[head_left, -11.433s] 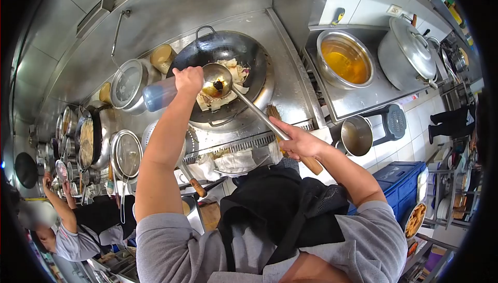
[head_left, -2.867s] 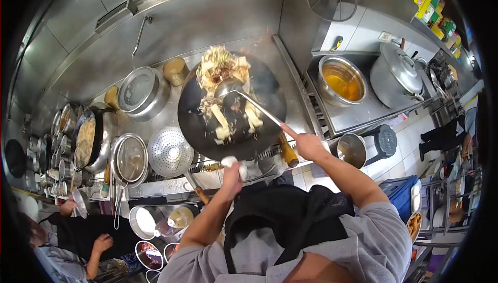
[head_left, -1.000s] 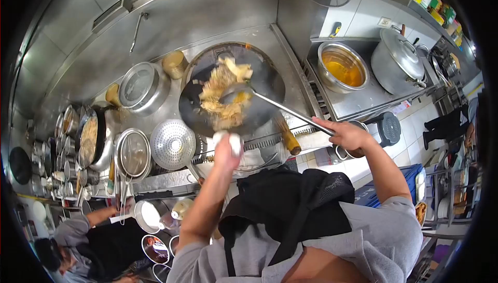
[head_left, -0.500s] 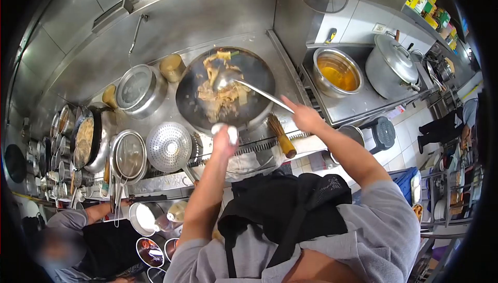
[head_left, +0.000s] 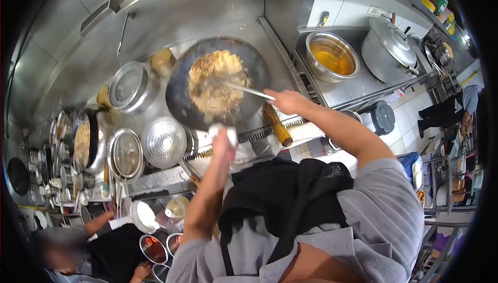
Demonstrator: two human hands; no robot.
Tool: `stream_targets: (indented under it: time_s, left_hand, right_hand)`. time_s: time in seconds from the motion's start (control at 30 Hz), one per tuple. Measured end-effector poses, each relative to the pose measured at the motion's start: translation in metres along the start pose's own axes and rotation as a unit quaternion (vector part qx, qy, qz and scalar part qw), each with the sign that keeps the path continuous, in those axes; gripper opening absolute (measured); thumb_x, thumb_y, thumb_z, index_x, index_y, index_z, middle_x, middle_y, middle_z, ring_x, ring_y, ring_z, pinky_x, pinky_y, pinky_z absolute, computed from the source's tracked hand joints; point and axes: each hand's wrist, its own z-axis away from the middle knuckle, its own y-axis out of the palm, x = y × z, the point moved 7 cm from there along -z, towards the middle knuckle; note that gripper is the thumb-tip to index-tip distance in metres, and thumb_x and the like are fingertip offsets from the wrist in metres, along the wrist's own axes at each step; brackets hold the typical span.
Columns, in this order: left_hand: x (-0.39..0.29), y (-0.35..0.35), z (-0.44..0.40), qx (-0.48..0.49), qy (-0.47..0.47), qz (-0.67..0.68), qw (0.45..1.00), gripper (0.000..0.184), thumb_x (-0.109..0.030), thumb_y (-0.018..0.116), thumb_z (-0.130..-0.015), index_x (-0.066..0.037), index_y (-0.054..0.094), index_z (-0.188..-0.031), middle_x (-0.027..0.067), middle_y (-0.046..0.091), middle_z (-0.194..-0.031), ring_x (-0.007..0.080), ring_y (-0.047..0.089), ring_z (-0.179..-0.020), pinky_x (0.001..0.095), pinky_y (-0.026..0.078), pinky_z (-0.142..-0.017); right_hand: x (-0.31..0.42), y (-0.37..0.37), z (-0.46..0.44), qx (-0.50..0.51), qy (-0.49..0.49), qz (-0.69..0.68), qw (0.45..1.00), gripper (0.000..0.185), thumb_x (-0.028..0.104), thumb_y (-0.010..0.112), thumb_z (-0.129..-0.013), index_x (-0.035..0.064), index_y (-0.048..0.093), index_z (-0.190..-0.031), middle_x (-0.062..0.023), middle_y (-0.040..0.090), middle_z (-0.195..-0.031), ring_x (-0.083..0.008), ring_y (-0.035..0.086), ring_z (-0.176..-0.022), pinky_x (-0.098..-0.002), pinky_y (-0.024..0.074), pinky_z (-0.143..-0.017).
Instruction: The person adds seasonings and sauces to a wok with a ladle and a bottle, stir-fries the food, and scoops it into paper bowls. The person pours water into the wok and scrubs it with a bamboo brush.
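My right hand [head_left: 285,101] is wrapped round the end of a long-handled ladle [head_left: 244,88]. The ladle's bowl is blurred and sits among pale sliced food [head_left: 222,62] in a dark wok [head_left: 178,94]. At the wok's near edge, my left hand [head_left: 223,145] is closed on a white cloth [head_left: 227,133]. The cloth covers whatever part of the rim lies under it. Between my hands, a bundled bamboo brush [head_left: 278,126] rests on the stove front.
Left of the wok are a perforated strainer [head_left: 164,143], a lidded pot [head_left: 128,87] and a mesh sieve [head_left: 126,153]. A bowl of orange liquid [head_left: 332,60] and a large lidded pot [head_left: 389,50] stand right. A co-worker [head_left: 111,252] is at lower left.
The food is heaped higher and further toward the wok's far side. My right hand and the ladle have shifted left; my left hand stays at the near rim. The view has tilted slightly.
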Motion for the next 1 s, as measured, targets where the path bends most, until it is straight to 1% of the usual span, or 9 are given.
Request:
stream_targets:
  time_s: [0.13, 0.23, 0.33, 0.53, 0.63, 0.7, 0.83, 0.9, 1.0]
  left_hand:
    - [0.003, -0.010, 0.029, -0.001, 0.002, 0.019, 1.000, 0.016, -0.027, 0.052, -0.100, -0.013, 0.058, -0.098, 0.0044, 0.065, -0.083, 0.0194, 0.063, -0.066, 0.0347, 0.055, -0.058]
    - [-0.033, 0.032, -0.020, -0.006, -0.004, -0.004, 1.000, 0.014, -0.025, 0.052, -0.099, -0.012, 0.057, -0.097, 0.0039, 0.064, -0.084, 0.0165, 0.063, -0.076, 0.0342, 0.058, -0.066]
    - [-0.018, 0.013, -0.044, 0.014, -0.002, -0.017, 1.000, 0.014, -0.026, 0.050, -0.100, -0.014, 0.055, -0.102, 0.0048, 0.063, -0.082, 0.0174, 0.061, -0.065, 0.0319, 0.055, -0.058]
    - [-0.013, 0.013, 0.011, 0.018, -0.032, -0.021, 0.999, 0.016, -0.027, 0.052, -0.097, -0.012, 0.056, -0.098, 0.0046, 0.062, -0.075, 0.0190, 0.059, -0.059, 0.0340, 0.048, -0.050]
    - [-0.029, 0.025, -0.052, -0.057, -0.002, -0.015, 0.998, 0.020, -0.029, 0.052, -0.096, -0.010, 0.058, -0.094, 0.0064, 0.062, -0.075, 0.0211, 0.059, -0.061, 0.0386, 0.046, -0.053]
    - [-0.018, 0.018, -0.037, 0.016, 0.044, -0.023, 0.999, 0.021, -0.029, 0.051, -0.098, -0.010, 0.058, -0.096, 0.0063, 0.064, -0.078, 0.0200, 0.061, -0.064, 0.0377, 0.048, -0.053]
    - [0.007, -0.007, 0.028, 0.023, -0.058, -0.042, 0.997, 0.020, -0.029, 0.041, -0.103, -0.015, 0.055, -0.103, 0.0025, 0.062, -0.075, 0.0175, 0.060, -0.060, 0.0331, 0.049, -0.046]
    - [-0.016, 0.009, 0.008, -0.027, 0.014, 0.001, 1.000, 0.019, -0.031, 0.046, -0.101, -0.014, 0.055, -0.098, 0.0025, 0.061, -0.074, 0.0173, 0.060, -0.058, 0.0319, 0.049, -0.047]
    - [-0.037, 0.020, -0.052, 0.005, -0.001, -0.037, 0.999, 0.017, -0.028, 0.051, -0.099, -0.012, 0.055, -0.095, 0.0034, 0.062, -0.076, 0.0182, 0.062, -0.061, 0.0322, 0.052, -0.053]
  right_hand:
    - [-0.057, -0.027, -0.009, -0.018, -0.096, 0.064, 0.993, 0.051, 0.032, 0.046, -0.100, 0.0224, 0.038, -0.148, -0.0203, 0.063, -0.123, -0.0399, 0.060, -0.112, -0.0487, 0.0473, -0.098]
    - [-0.019, -0.022, -0.052, -0.040, -0.072, 0.018, 0.996, 0.051, 0.028, 0.048, -0.099, 0.0153, 0.039, -0.148, -0.0203, 0.062, -0.124, -0.0403, 0.059, -0.114, -0.0485, 0.0462, -0.099]
    - [0.004, 0.027, -0.049, -0.017, -0.070, -0.051, 0.996, 0.051, 0.028, 0.049, -0.099, 0.0150, 0.039, -0.148, -0.0194, 0.063, -0.124, -0.0407, 0.058, -0.115, -0.0485, 0.0444, -0.101]
    - [-0.056, -0.041, -0.016, -0.019, -0.043, 0.041, 0.998, 0.047, 0.033, 0.052, -0.099, 0.0240, 0.046, -0.144, -0.0177, 0.063, -0.125, -0.0384, 0.060, -0.113, -0.0494, 0.0475, -0.098]
    - [-0.027, -0.012, -0.047, -0.045, 0.011, -0.025, 0.999, 0.049, 0.034, 0.049, -0.099, 0.0244, 0.042, -0.146, -0.0184, 0.064, -0.121, -0.0378, 0.061, -0.112, -0.0498, 0.0474, -0.097]
    - [-0.023, 0.035, -0.057, -0.060, 0.014, -0.024, 0.998, 0.052, 0.036, 0.049, -0.099, 0.0273, 0.038, -0.149, -0.0166, 0.065, -0.120, -0.0371, 0.061, -0.111, -0.0492, 0.0471, -0.098]
    - [-0.015, -0.001, 0.012, 0.014, -0.037, -0.022, 0.999, 0.049, 0.034, 0.049, -0.100, 0.0281, 0.040, -0.148, -0.0219, 0.063, -0.121, -0.0392, 0.059, -0.113, -0.0477, 0.0446, -0.099]
    - [-0.037, -0.002, 0.007, 0.006, -0.105, 0.000, 0.994, 0.054, 0.033, 0.055, -0.097, 0.0332, 0.039, -0.148, -0.0153, 0.066, -0.119, -0.0356, 0.062, -0.109, -0.0466, 0.0480, -0.097]
    - [-0.020, -0.037, 0.006, 0.024, 0.029, 0.019, 0.999, 0.054, 0.029, 0.053, -0.097, 0.0336, 0.037, -0.149, -0.0149, 0.067, -0.116, -0.0334, 0.064, -0.107, -0.0461, 0.0505, -0.092]
